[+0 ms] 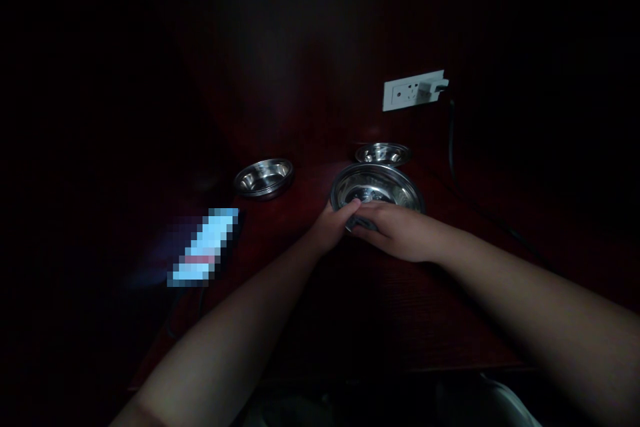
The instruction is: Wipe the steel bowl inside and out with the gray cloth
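A shiny metal bowl (400,190) is tilted toward me above the dark red tabletop, held between both hands. My left hand (333,227) is closed on its left side, with the thumb over the rim and the other fingers hidden beneath. Across the near rim lies my right hand (395,230), its fingers reaching inside and its thumb below. A small dark grey patch shows between that thumb and the fingers; whether it is the bowl's wall or a cloth I cannot tell. Just behind stands another shallow metal bowl (383,153).
To the left sit stacked metal bowls (264,177). A lit, blurred-out phone (205,247) is nearer me at the left. On the back panel is a white wall socket (413,90) with a plug, and a dark cable (451,147) hangs down to the table (400,320). The surroundings are very dark.
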Action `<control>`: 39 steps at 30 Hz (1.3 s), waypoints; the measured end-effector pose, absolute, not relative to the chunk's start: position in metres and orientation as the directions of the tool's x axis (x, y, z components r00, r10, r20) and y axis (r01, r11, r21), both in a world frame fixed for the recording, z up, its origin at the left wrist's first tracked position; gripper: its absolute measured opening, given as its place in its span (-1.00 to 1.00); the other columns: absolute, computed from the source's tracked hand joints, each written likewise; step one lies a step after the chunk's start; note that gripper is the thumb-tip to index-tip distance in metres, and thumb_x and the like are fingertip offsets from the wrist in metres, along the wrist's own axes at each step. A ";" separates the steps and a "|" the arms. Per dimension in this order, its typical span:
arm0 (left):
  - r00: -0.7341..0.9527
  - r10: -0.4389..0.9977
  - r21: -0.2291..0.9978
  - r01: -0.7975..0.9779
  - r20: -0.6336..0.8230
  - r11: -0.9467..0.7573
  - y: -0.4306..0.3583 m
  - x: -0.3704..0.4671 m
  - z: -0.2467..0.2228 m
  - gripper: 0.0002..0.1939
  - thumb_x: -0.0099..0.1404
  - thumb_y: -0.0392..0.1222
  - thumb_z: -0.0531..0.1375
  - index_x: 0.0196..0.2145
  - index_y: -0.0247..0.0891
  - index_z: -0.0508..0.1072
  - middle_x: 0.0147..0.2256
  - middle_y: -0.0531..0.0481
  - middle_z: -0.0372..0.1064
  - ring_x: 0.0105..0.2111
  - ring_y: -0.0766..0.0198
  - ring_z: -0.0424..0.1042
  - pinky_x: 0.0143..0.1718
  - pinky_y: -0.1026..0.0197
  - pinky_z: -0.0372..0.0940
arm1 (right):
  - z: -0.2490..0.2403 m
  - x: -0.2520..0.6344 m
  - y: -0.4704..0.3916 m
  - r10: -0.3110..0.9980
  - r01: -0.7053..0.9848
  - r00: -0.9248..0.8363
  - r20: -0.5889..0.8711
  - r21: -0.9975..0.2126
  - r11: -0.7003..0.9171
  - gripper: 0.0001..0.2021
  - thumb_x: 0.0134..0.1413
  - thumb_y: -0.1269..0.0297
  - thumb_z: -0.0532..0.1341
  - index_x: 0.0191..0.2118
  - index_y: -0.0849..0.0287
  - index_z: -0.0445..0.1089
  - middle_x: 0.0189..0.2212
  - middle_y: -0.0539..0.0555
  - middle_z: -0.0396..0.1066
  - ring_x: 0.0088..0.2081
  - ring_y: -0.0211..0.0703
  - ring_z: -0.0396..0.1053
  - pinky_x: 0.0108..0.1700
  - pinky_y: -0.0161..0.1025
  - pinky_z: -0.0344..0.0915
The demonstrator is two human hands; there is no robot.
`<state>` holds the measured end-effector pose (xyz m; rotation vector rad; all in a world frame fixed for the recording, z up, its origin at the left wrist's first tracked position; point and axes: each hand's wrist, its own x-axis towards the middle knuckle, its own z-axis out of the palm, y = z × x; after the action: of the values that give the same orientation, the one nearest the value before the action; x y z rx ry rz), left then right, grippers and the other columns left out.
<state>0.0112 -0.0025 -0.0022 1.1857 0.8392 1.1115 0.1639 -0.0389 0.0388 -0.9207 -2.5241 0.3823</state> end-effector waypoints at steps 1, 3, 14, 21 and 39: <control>0.272 0.961 0.977 -0.212 0.056 0.003 -0.002 0.011 -0.003 -0.58 0.06 -0.09 0.28 -0.13 -0.34 0.43 -0.09 -0.18 0.44 -0.06 0.05 0.39 0.03 0.02 0.21 | 0.038 0.164 -0.038 0.660 0.546 -0.691 0.295 -0.386 0.743 -0.71 0.24 0.24 0.03 -0.03 0.19 0.37 -0.08 0.17 0.42 -0.04 -0.07 0.33 0.08 -0.07 0.20; 0.273 0.960 0.977 -0.213 0.063 -0.003 -0.001 0.011 -0.004 -0.57 0.06 -0.08 0.29 -0.13 -0.34 0.44 -0.10 -0.19 0.44 -0.06 0.05 0.39 0.03 0.01 0.21 | 0.037 0.165 -0.038 0.660 0.548 -0.691 0.296 -0.380 0.745 -0.70 0.24 0.23 0.03 -0.01 0.20 0.36 -0.07 0.17 0.42 -0.03 -0.07 0.33 0.08 -0.07 0.20; 0.274 0.961 0.978 -0.207 0.038 0.021 -0.003 0.010 -0.001 -0.56 0.07 -0.09 0.28 -0.10 -0.35 0.42 -0.08 -0.20 0.43 -0.07 0.06 0.40 0.03 0.01 0.21 | 0.040 0.164 -0.040 0.666 0.544 -0.687 0.291 -0.402 0.737 -0.73 0.23 0.24 0.03 -0.07 0.19 0.38 -0.08 0.17 0.42 -0.04 -0.07 0.33 0.09 -0.07 0.19; 0.271 0.961 0.978 -0.208 0.054 0.004 -0.001 0.010 -0.003 -0.56 0.06 -0.08 0.29 -0.11 -0.33 0.44 -0.11 -0.17 0.45 -0.06 0.05 0.40 0.04 0.01 0.21 | 0.040 0.164 -0.040 0.666 0.535 -0.682 0.301 -0.416 0.735 -0.73 0.22 0.25 0.05 -0.06 0.18 0.38 -0.09 0.17 0.43 -0.05 -0.06 0.34 0.07 -0.06 0.20; 0.271 0.962 0.985 -0.171 0.029 0.018 -0.006 0.009 0.002 -0.59 0.07 -0.08 0.28 -0.13 -0.32 0.44 -0.08 -0.19 0.44 -0.05 0.03 0.39 0.03 0.00 0.19 | 0.040 0.160 -0.047 0.722 0.632 -0.647 0.245 -0.356 0.688 -0.65 0.20 0.19 0.07 0.02 0.25 0.33 -0.02 0.22 0.38 0.02 0.00 0.30 0.12 -0.06 0.17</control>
<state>0.0095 -0.0059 0.0018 1.2048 0.8801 1.0862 0.1598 -0.0466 0.0404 -1.0597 -2.5326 0.3378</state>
